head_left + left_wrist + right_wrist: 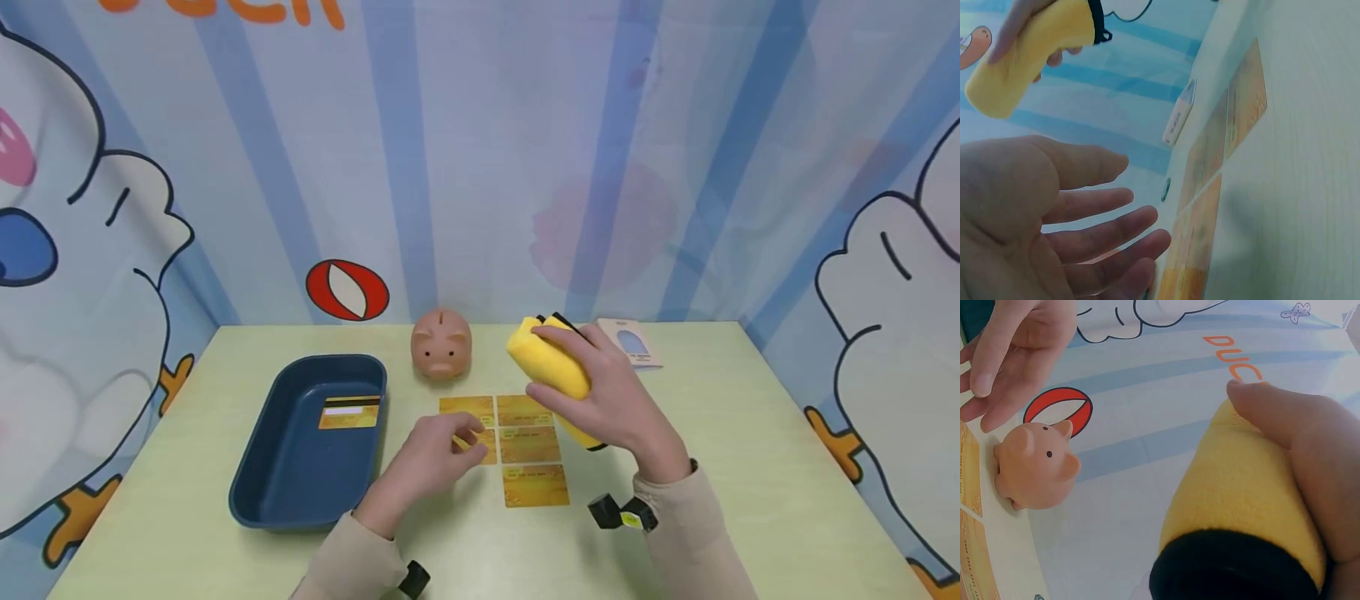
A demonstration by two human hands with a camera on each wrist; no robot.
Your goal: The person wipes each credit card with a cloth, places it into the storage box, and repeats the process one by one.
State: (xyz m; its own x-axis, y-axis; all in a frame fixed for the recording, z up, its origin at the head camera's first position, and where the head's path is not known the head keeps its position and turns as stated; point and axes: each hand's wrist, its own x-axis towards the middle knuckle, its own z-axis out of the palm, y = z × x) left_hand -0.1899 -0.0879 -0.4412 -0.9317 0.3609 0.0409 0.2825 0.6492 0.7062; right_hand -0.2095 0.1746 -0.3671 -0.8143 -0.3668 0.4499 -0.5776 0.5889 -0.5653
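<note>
My right hand grips a soft yellow plush pouch-like thing with black trim, held up over the right side of the cards. In the right wrist view its black-edged end faces the camera, with the thumb along the yellow fabric. My left hand holds nothing; its fingers are loosely bent beside the left column of gold bank cards. Several such cards lie in two columns, the nearest card in the right one. The left hand hides part of a card in the left column.
A dark blue tray stands at left, with one gold card inside, stripe side up. A pink piggy bank sits at the back middle. Behind the right hand lies a pale flat box or booklet. A printed curtain hangs behind the table.
</note>
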